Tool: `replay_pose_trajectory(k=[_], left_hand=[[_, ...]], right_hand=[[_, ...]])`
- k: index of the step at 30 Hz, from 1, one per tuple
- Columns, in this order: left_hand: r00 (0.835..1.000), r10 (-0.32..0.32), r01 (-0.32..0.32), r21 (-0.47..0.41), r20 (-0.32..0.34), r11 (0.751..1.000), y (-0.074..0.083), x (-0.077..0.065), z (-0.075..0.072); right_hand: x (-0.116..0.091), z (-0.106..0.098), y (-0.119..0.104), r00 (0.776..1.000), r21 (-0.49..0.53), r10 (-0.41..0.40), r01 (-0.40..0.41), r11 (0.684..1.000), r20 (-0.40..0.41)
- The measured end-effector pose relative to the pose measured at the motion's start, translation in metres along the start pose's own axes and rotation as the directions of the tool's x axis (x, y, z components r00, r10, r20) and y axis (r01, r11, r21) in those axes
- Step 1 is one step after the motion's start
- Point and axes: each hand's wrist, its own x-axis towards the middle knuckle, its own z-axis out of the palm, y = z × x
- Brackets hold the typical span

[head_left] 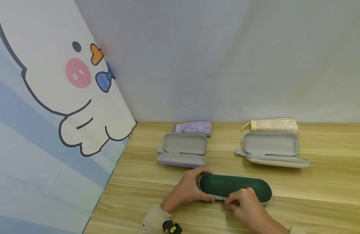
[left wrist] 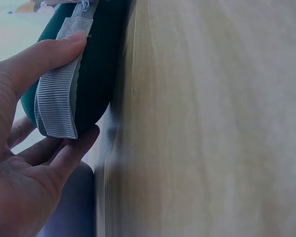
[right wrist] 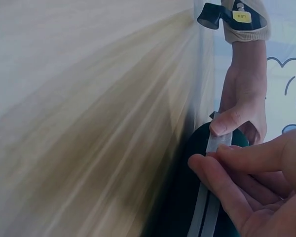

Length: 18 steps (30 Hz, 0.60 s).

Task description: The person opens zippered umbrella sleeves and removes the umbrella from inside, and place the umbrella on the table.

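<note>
A long green zip case (head_left: 226, 184) with rounded ends lies on the table, lid down over its base. My left hand (head_left: 188, 188) grips its left end. The thumb presses on a ribbed grey strap (left wrist: 59, 101) there, while the other fingers reach round the end. At the front side my right hand (head_left: 246, 206) pinches the zipper pull with thumb and forefinger, close to the left thumb; the fingertips mostly hide it. A grey zipper band (right wrist: 204, 210) runs along the case's side.
Behind stand two open cases with grey linings, a purple one (head_left: 184, 144) and a cream one (head_left: 270, 144). A folded purple umbrella (head_left: 197, 127) and a folded cream umbrella (head_left: 274, 125) lie behind them. The wooden table (head_left: 328, 182) meets a pale backdrop.
</note>
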Motion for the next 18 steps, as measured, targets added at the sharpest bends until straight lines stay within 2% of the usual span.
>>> replay_pose_trajectory(k=[10, 18], left_hand=[[1.000, 0.006, -0.005, 0.036, -0.006, 0.999, -0.0021, 0.0014, -0.0004], [1.000, 0.019, -0.018, 0.052, -0.014, 0.998, 0.0050, 0.0015, -0.0002]], right_hand=[[0.0072, 0.0036, -0.0038, 0.999, -0.027, 0.033, -0.032, 0.999, 0.025], [0.0071, 0.0020, -0.0032, 0.997, 0.002, 0.054, -0.054, 0.999, 0.048]])
